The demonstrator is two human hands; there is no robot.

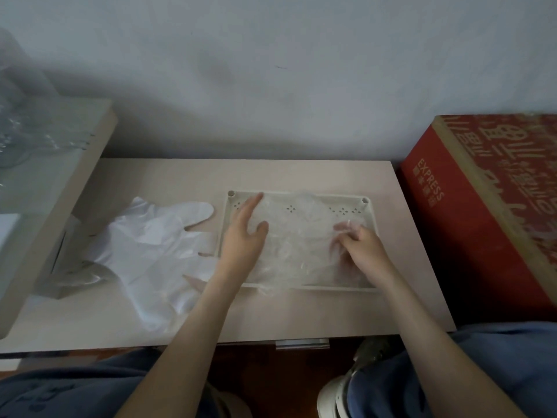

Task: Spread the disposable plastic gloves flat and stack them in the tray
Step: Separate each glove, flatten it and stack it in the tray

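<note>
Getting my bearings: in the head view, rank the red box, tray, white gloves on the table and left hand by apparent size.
1. red box, partly cut off by the frame.
2. tray and white gloves, too alike to separate.
3. left hand, smallest.

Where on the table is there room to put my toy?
Bare table: behind the tray by the wall, in front of it between the arms, and the front right corner. Crowded: the tray, where left hand and right hand handle a glove; the left side, under loose gloves.
</note>
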